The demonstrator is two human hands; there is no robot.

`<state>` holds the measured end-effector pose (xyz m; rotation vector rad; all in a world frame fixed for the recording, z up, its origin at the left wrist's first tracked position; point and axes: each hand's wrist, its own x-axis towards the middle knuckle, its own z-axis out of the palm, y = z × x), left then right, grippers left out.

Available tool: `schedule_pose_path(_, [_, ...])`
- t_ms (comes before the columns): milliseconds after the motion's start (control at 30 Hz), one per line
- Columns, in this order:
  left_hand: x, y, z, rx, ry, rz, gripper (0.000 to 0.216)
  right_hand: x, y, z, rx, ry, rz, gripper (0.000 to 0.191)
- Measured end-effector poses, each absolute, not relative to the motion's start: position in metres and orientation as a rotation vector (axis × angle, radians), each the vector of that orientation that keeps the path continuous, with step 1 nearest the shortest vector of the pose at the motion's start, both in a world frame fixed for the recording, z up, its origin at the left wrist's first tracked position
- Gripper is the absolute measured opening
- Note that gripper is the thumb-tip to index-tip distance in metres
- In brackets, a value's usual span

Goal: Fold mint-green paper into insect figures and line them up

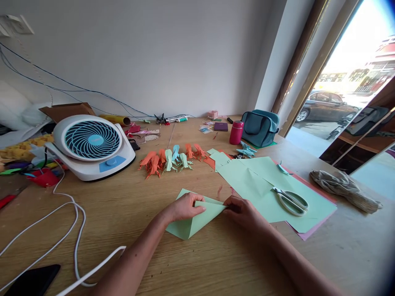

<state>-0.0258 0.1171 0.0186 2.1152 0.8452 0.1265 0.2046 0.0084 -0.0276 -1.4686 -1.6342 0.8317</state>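
A light green sheet of paper [200, 220], partly folded over, lies on the wooden table in front of me. My left hand [187, 206] grips its folded flap, thumb on top and the fingers curled behind the edge. At the paper's right corner, my right hand [242, 211] pinches the tip between thumb and fingers. Part of the sheet is hidden under my left hand. To the right, scissors [291, 201] with pale handles rest on large green sheets [265, 176]. Beyond my hands stand several folded paper figures [169, 160] in orange, green and blue.
A white fan [92, 142] stands at the left with a white cable [77, 213] looping across the table. At the back right are a pink flask [236, 132] and a teal bag [261, 127]. A crumpled cloth [344, 190] lies far right, and a dark phone [33, 279] near left.
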Motion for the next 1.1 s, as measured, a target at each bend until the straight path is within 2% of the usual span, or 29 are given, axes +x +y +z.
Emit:
schedule_pose_path(167, [-0.027,0.114,0.022,2.130,0.852,0.155,0.026,0.202,0.007,-0.024,-1.444,-1.698,0.796,0.014])
schedule_pose_path(400, [-0.030,0.098,0.047,2.290,0.822,-0.046,0.007,0.196,0.002,-0.022,-1.331,-1.686,0.935,0.012])
schedule_pose_path(467, [-0.031,0.094,0.054,2.355,0.863,-0.122,0.009,0.196,0.001,-0.021,-1.335,-1.714,0.906,0.009])
schedule_pose_path(633, [-0.027,0.081,0.064,2.436,0.936,-0.123,0.029,0.195,-0.001,-0.019,-1.314,-1.836,0.747,0.006])
schedule_pose_path(867, [-0.028,0.071,0.072,2.567,0.949,-0.098,0.018,0.194,-0.004,-0.020,-1.211,-1.924,0.696,0.006])
schedule_pose_path(967, [-0.027,0.068,0.074,2.602,0.930,-0.122,0.015,0.193,-0.004,-0.020,-1.149,-1.960,0.669,0.012])
schedule_pose_path(1100, [-0.025,0.064,0.072,2.616,0.852,-0.118,0.021,0.189,-0.005,-0.019,-1.095,-1.987,0.636,0.024])
